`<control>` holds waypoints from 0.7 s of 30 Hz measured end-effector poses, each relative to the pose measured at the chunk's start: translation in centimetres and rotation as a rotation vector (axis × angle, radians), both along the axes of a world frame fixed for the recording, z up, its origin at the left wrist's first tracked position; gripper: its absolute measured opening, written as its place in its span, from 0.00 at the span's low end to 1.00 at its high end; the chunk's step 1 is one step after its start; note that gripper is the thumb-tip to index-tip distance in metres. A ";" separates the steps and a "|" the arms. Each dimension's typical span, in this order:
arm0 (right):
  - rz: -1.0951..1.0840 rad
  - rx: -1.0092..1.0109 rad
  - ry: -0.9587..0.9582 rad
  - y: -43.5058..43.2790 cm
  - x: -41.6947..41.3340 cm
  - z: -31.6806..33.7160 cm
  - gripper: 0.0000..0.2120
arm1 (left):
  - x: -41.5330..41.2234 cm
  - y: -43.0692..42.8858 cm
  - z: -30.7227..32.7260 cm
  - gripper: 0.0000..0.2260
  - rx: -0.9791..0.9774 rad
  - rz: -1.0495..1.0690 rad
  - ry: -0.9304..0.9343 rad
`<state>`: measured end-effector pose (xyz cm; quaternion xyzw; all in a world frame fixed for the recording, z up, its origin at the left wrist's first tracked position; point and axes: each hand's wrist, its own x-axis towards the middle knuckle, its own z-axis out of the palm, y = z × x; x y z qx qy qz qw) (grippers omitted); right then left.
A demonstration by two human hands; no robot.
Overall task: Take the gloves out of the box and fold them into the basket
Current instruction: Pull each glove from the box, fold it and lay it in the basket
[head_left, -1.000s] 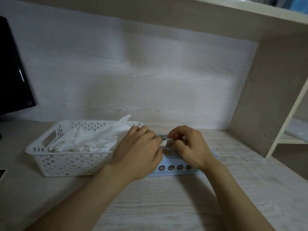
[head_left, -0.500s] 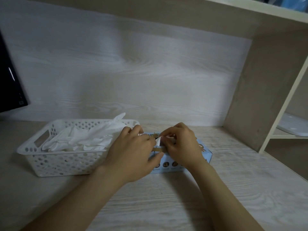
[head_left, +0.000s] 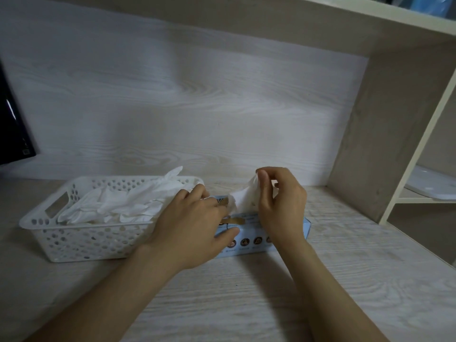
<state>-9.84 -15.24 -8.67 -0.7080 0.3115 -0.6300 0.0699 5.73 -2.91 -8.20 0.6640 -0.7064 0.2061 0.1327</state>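
Pale wood-grain desk [head_left: 246,304] set against a matching back panel. The person's right hand [head_left: 281,206] is raised just above the light-blue cardboard glove box [head_left: 256,243]. Its thumb and fingertips are closed in a pinch on one thin white disposable glove [head_left: 243,198]. The glove's lower part trails down to the slot in the box top, so it is judged partly out and not yet free.

The left hand [head_left: 187,225] lies across the left end of the box, fingers loosely bent over the top and thumb stretched along the front face. It holds nothing. By appearance it presses the light carton down so that the pull lifts the glove and not the box.

Touching the left side of the box stands a white perforated plastic basket [head_left: 81,240], close enough for a short carry. In it lies a loose heap of white gloves [head_left: 128,203], one fingertip poking above the rim.

Count: two hands, one box, one basket, one glove in the pinch. The heaped gloves overlap too much to count.

Far left of the box, a dark monitor edge [head_left: 12,134]. To the right of the box, a cream shelf frame [head_left: 419,134].
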 end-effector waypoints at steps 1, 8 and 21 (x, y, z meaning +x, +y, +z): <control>0.004 -0.024 -0.036 0.2 0.0 0.2 0.07 | 0.0 0.0 0.0 0.25 0.002 0.000 0.001; -0.003 -0.095 -0.239 2.0 -0.3 1.5 0.08 | -0.2 0.2 0.3 0.27 0.019 0.011 0.097; 0.645 0.485 -0.385 2.8 0.1 2.4 0.10 | 0.1 0.4 2.1 0.06 -0.175 -0.167 0.657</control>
